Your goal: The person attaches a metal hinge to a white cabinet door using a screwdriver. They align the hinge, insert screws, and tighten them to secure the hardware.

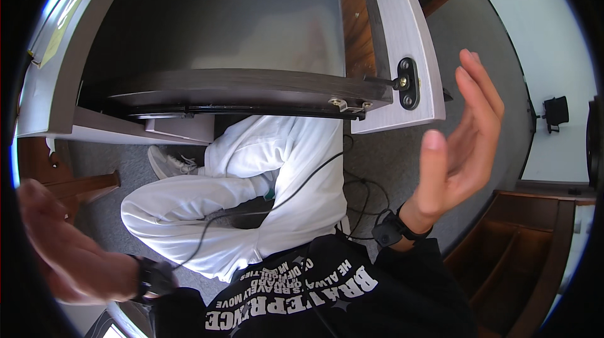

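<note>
My right hand (465, 143) is raised to the right of a cabinet, open and apart from it, fingers stretched up and thumb held away. At the left rim, my left hand (78, 250) is slightly blurred; its fingers reach upward and hold nothing visible. Between my hands stands the cabinet, with a pale side panel (402, 17) and a dark front rail (251, 86). A black oval bracket (408, 84) with a brass-coloured screw sits on the pale panel. Close by, a small silver fitting (340, 105) is fixed to the rail. Both wrists wear black straps with small devices.
My legs in white trousers (283, 168) are folded under the cabinet on grey carpet (126, 174). A black cable (365, 206) loops beside my hip. Brown wooden shelving (503, 262) stands at the lower right, and a wooden leg (88, 187) shows at the left.
</note>
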`<move>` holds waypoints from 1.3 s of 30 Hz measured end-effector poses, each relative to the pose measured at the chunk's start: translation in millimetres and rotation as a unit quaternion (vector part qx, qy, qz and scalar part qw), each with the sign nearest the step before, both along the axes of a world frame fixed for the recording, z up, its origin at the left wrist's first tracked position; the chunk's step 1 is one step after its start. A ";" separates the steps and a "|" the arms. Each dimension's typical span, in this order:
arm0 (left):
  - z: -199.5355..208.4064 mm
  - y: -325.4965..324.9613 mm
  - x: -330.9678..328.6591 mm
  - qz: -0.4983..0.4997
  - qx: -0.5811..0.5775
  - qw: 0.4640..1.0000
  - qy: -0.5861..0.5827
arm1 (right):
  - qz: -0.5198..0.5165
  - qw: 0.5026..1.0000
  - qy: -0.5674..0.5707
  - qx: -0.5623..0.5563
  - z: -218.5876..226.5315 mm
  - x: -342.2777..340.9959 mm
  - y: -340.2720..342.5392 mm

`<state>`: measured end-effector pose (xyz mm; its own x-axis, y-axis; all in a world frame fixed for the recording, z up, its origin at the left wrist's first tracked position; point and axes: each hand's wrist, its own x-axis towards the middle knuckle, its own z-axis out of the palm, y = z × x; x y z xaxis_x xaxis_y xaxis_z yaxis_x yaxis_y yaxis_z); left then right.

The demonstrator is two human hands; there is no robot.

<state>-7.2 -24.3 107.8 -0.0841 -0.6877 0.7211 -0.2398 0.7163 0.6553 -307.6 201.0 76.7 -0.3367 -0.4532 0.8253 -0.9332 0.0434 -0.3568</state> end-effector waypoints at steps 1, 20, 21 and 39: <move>-17.3 6.8 1.0 -0.116 0.034 0.992 0.030 | 0.017 1.000 -0.016 -0.017 -1.1 -2.7 0.2; -59.3 80.4 -140.5 -0.506 0.149 0.848 0.057 | 0.142 0.947 -0.287 -0.035 -29.3 -37.9 10.7; -58.9 81.4 -145.3 -0.504 0.145 0.849 0.059 | 0.131 0.947 -0.292 -0.034 -29.4 -38.5 12.2; -56.8 111.0 -195.6 -0.366 0.116 0.918 0.100 | 0.099 0.944 -0.305 -0.071 -31.8 -33.3 4.6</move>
